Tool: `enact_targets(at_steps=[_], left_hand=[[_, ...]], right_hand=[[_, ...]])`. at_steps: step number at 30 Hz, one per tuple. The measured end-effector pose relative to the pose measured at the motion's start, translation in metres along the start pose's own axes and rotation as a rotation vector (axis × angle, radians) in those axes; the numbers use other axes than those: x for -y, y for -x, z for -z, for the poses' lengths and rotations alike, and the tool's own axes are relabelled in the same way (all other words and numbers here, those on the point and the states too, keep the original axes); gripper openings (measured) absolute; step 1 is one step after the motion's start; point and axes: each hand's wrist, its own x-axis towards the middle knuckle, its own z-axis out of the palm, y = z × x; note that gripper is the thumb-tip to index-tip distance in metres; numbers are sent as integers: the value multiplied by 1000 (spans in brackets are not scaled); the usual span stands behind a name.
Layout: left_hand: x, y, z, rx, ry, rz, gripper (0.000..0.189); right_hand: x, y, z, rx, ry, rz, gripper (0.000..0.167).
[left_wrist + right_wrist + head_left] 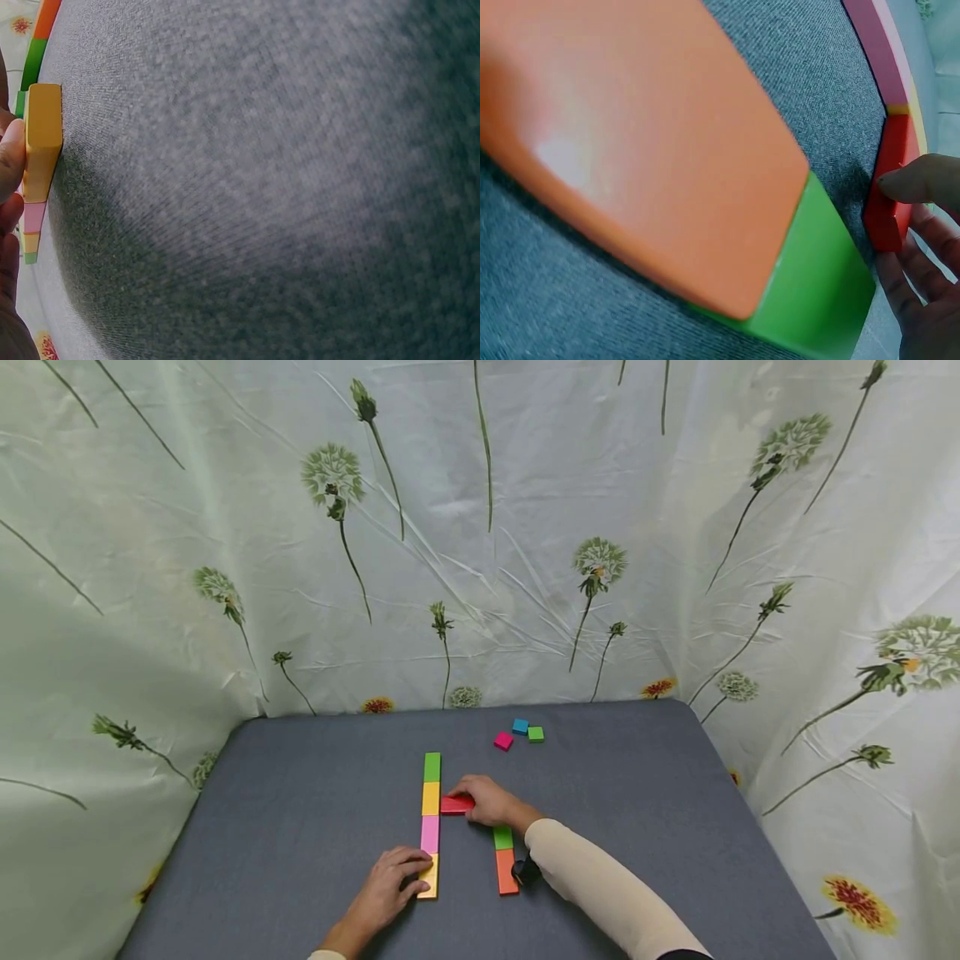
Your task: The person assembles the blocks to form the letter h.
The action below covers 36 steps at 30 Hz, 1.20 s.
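A column of flat blocks runs up the table: a near yellow block (428,890), a pink block (430,834), a far yellow block (431,798) and a green block (432,767). My left hand (386,885) rests its fingertips and thumb on the near yellow block, whose end faces the left wrist view. With thumb and fingers, my right hand (491,800) pinches a red block (889,180), lying crosswise close beside the far yellow block. Whether they touch, I cannot tell. Below that hand, a second green block (503,838) meets an orange block (507,872) end to end.
Towards the table's far edge lie three small square blocks: magenta (503,741), blue (521,726) and green (536,734). The grey table (637,777) is bordered by a flower-printed curtain (480,593). My right sleeve (607,885) crosses the table's right part.
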Motion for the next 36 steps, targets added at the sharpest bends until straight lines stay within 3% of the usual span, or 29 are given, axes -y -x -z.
enact_targets(at_steps=[16,36], left_hand=[[0,-1,1,-6,-8,16,27],[-1,1,0,1,-2,37,27]], right_hand=[[-2,0,0,-25,-21,10,35],[-3,-1,3,5,-38,19,36]])
